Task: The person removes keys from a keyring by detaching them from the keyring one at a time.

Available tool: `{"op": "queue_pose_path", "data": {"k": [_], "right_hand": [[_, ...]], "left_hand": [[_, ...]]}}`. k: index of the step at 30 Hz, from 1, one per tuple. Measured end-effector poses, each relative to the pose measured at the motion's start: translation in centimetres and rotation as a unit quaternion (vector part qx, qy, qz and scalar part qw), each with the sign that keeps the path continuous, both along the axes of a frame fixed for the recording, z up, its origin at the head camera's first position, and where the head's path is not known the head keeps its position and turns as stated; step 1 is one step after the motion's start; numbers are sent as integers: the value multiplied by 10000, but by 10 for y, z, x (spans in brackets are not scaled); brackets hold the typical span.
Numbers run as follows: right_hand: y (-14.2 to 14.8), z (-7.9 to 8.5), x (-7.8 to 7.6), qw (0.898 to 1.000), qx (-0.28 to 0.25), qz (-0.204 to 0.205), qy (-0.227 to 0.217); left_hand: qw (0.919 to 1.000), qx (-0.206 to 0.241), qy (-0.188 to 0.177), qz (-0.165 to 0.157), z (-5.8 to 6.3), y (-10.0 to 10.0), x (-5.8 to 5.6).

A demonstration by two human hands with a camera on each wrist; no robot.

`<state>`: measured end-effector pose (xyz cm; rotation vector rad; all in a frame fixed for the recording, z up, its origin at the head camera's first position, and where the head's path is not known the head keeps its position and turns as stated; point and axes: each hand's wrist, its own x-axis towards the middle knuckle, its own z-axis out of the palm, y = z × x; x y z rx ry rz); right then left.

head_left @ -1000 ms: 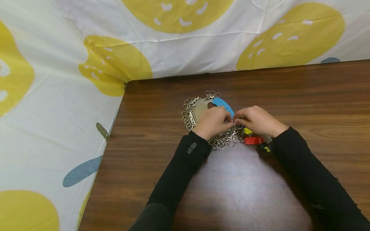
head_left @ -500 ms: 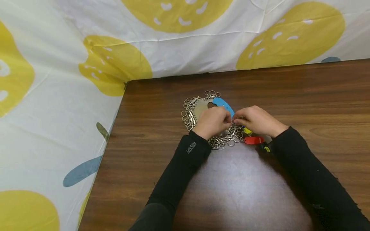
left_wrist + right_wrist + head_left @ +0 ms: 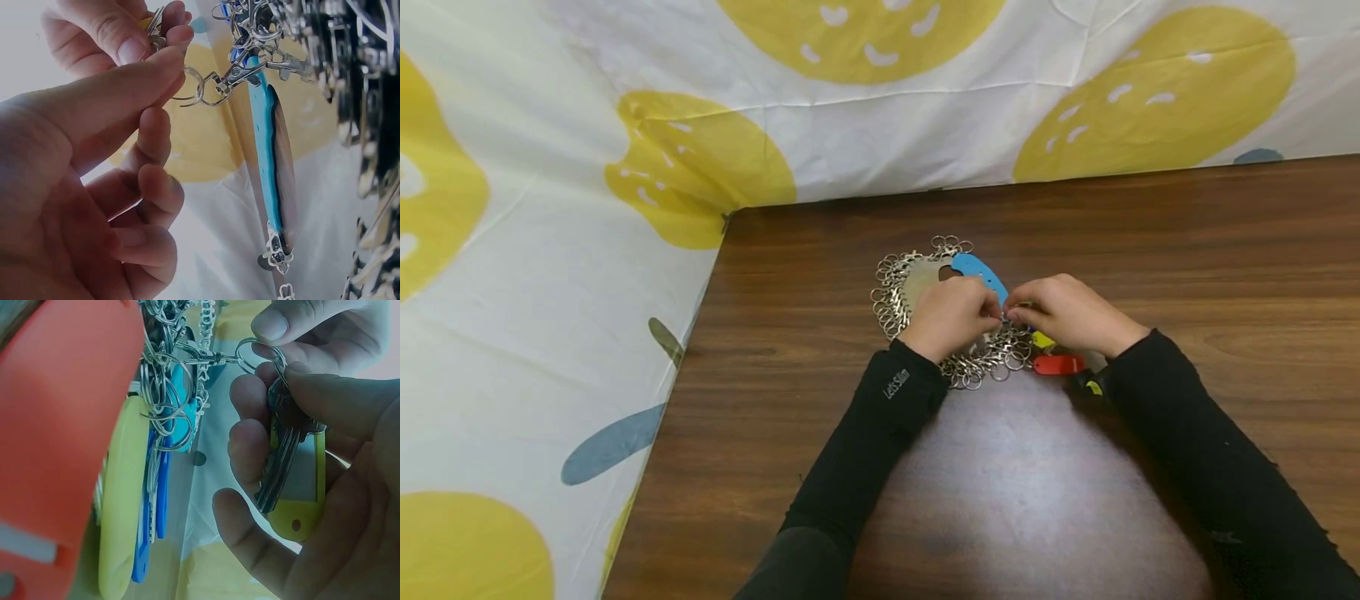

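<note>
A flat metal plate [image 3: 917, 282] with a blue handle [image 3: 982, 272] lies on the table, fringed by many snap clips and rings. At its right side my left hand [image 3: 950, 321] pinches a split ring [image 3: 246, 355] between thumb and forefinger. This ring hangs on a snap clip [image 3: 236, 76] of the plate. Fingertip to fingertip with it, my right hand [image 3: 1066, 313] grips a key [image 3: 281, 459] and a yellow-framed key tag [image 3: 297, 517] behind it, the key's head right at the ring. The fingers hide part of the ring.
Other tagged keys hang from the clips near my right hand: a red tag [image 3: 1057, 365], a yellow tag [image 3: 1042, 340] and blue tags [image 3: 164, 497]. A patterned cloth [image 3: 880, 142] rises behind the wooden table [image 3: 805, 433] and along its left side.
My left thumb has drawn back slightly to the left, away from the right fingertips. The right hand and the plate have stayed in place.
</note>
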<state>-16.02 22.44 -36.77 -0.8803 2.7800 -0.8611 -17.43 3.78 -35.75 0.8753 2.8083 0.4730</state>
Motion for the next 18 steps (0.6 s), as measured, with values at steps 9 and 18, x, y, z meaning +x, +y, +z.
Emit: {"op": "queue_pose_path", "data": {"k": [9, 18], "right_hand": [[0, -3, -1, 9998, 37, 45, 204], [-1, -3, 0, 9998, 2, 21, 204]], "left_hand": [[9989, 323, -225, 237, -1, -1, 1], [9996, 109, -56, 264, 2, 0, 1]]}}
